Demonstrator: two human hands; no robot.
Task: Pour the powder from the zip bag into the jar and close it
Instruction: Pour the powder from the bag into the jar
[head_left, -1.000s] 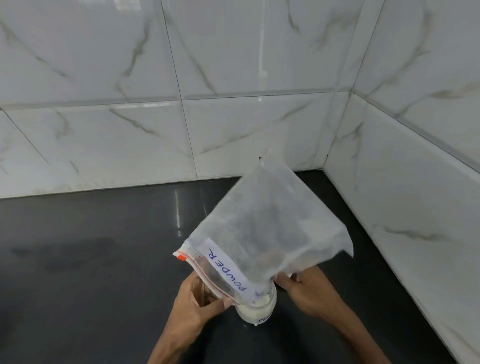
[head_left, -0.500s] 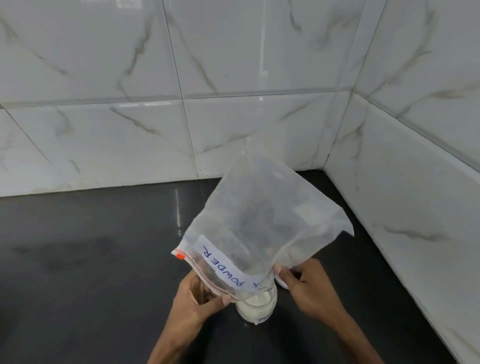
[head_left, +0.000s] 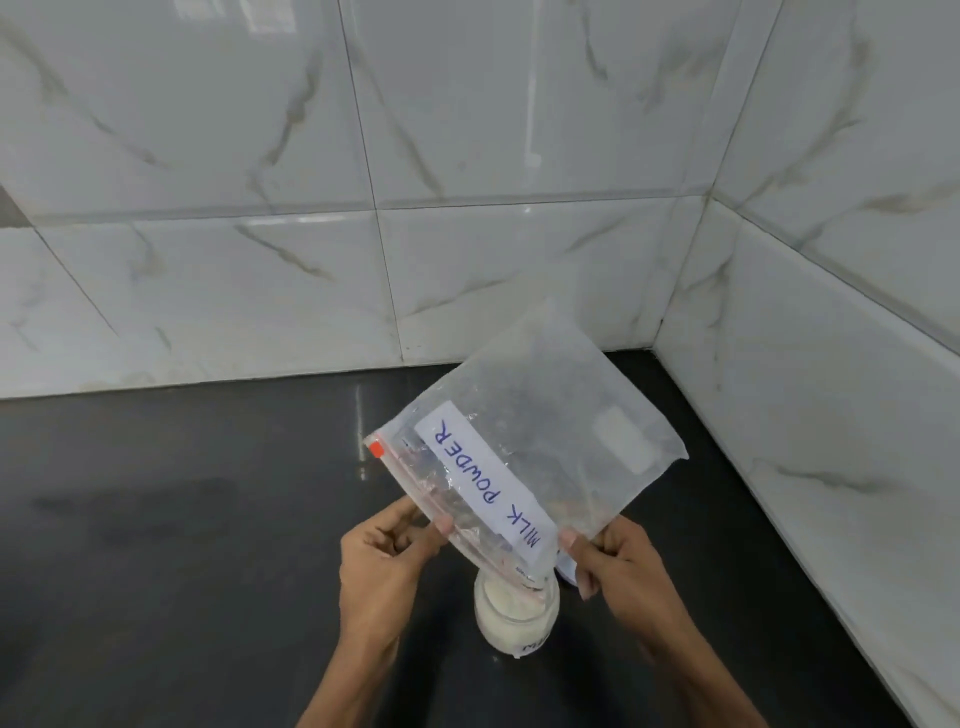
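Powder (head_left: 506, 597) nearly fills the jar (head_left: 517, 621); above it, both grips, left hand (head_left: 384, 561) and right hand (head_left: 615, 569), pinch the near-empty zip bag (head_left: 524, 447); closing is left.

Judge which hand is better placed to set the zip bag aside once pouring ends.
Left, probably. The left hand pinches the zip bag by its mouth edge, and the wider stretch of dark counter lies on its side; the right hand sits nearer the tiled side wall.
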